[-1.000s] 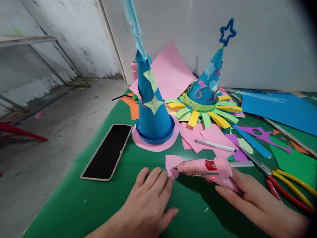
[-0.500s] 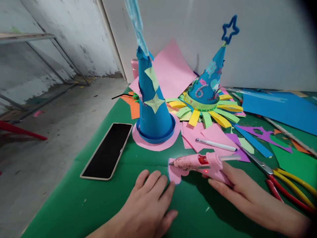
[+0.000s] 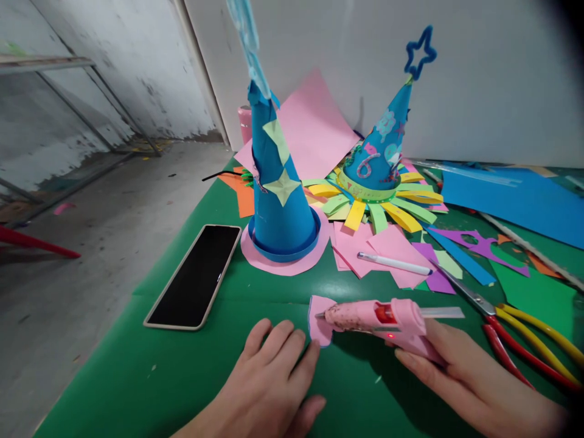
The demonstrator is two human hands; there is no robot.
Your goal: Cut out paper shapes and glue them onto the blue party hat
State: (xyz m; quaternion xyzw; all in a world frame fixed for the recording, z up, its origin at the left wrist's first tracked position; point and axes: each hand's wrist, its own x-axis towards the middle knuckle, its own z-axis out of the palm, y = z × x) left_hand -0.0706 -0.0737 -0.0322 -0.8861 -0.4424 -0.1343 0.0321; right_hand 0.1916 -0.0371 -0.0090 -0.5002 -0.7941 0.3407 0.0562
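A pink glue gun [image 3: 378, 319] with a lit red light is gripped in my right hand [image 3: 460, 371]. Its nozzle tip is over a small pink paper cutout [image 3: 319, 333] with a blue outline, on the green table. My left hand [image 3: 274, 377] rests palm down with fingers spread, one fingertip at the cutout's lower left edge. Behind stands a blue paper cone hat [image 3: 278, 225] with pale green stars and a pink brim. Further back right is a second blue cone hat [image 3: 381, 149] with a yellow and green loop brim.
A black-screened phone [image 3: 194, 277] lies on the green table [image 3: 182, 371] at left. At right are scissors [image 3: 488, 310], a white pen [image 3: 395, 263], paper scraps and a blue sheet [image 3: 515, 201]. A pink sheet [image 3: 314, 121] stands behind the hats.
The glue gun and my right hand have moved slightly right and down, and the nozzle tip now sits lower over the cutout. The whole view has shifted a little.
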